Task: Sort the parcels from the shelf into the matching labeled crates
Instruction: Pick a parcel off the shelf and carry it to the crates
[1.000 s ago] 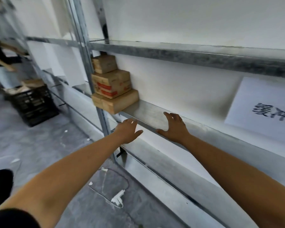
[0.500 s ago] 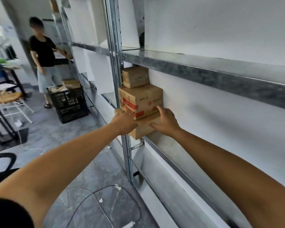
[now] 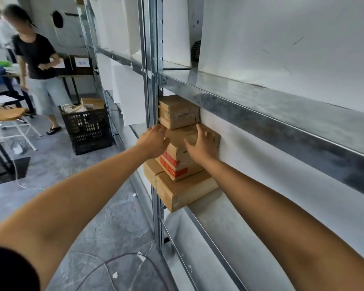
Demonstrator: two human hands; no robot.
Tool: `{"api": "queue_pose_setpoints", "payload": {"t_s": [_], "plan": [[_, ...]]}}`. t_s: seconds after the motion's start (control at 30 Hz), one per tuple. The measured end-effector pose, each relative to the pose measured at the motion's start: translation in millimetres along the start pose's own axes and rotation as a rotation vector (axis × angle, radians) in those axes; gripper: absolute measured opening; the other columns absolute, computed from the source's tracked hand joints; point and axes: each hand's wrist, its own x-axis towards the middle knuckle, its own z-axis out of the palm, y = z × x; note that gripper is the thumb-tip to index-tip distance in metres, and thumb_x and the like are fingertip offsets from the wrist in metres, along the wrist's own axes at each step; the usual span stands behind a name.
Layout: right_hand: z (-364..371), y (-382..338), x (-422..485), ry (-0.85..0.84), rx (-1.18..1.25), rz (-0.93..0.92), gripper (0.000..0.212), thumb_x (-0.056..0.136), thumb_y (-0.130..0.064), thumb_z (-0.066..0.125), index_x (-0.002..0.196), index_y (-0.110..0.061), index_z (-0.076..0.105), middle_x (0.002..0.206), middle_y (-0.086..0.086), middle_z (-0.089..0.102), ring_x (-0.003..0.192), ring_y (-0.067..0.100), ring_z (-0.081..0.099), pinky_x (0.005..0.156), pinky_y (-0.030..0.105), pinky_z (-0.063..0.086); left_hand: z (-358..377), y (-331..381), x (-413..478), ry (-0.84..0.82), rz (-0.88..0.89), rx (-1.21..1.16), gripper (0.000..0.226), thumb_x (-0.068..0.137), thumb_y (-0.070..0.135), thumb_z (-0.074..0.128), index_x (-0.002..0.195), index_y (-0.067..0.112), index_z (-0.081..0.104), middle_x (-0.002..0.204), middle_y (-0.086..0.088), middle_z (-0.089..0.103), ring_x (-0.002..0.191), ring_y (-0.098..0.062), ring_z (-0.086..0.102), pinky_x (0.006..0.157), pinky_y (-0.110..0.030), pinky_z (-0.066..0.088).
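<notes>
galvanised shelf [image 3: 219, 208] bay: 3 parcels are stacked against the upright. the red-taped middle parcel [image 3: 177, 162] is flanked, probably so it can be lifted squarely. left hand [image 3: 153, 141] is pressed at its 9 o'clock side, right hand [image 3: 200, 143] at 3 o'clock, fingers spread flat, nothing pinched. black crate [image 3: 88, 131] is seen at 9 o'clock.

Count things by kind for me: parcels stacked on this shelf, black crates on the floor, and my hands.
Parcels: 3, top, middle, bottom
Crates: 1
Hands: 2, left, right
Total: 6
</notes>
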Motion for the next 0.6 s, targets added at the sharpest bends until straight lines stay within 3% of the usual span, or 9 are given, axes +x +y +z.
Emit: {"api": "queue_pose_setpoints", "payload": {"t_s": [0.13,0.3,0.43,0.6], "plan": [[0,-14,29,0.013,0.003,-0.006,0.066,0.097,-0.044,0.039,0.151,-0.020,0.009,0.155,0.010,0.022,0.142,0.026,0.021,0.112,0.035,0.017,-3,-9,52,0.076,0.011,-0.100,0.045,0.098,0.022,0.035,0.140,0.004,0.035,0.145,-0.020,0.031,0.129,-0.038,0.035,0.104,-0.045,0.035],[9,-37,76,0.072,0.206,0.023,0.059,0.098,-0.039,0.039,0.149,-0.028,0.013,0.147,0.013,0.035,0.125,0.032,0.045,0.100,0.044,0.042,-6,-24,116,0.110,0.168,-0.071,0.047,0.087,0.006,0.045,0.134,0.001,0.043,0.138,-0.021,0.040,0.127,-0.036,0.038,0.106,-0.043,0.035],[14,-49,107,0.097,0.170,0.059,0.048,0.101,-0.031,0.031,0.148,-0.029,0.020,0.137,0.021,0.045,0.118,0.039,0.049,0.087,0.039,0.041,-9,-26,153,0.086,0.258,-0.004,0.046,0.085,0.004,0.049,0.131,0.001,0.046,0.135,-0.019,0.045,0.124,-0.033,0.040,0.104,-0.038,0.036],[20,-56,125,0.088,0.065,0.087,0.042,0.101,-0.023,0.030,0.142,-0.016,0.036,0.132,0.021,0.051,0.114,0.039,0.051,0.093,0.040,0.043,-24,-26,180,-0.052,0.270,0.062,0.034,0.093,0.005,0.040,0.125,-0.001,0.050,0.130,-0.020,0.048,0.118,-0.035,0.046,0.098,-0.038,0.037]]}}
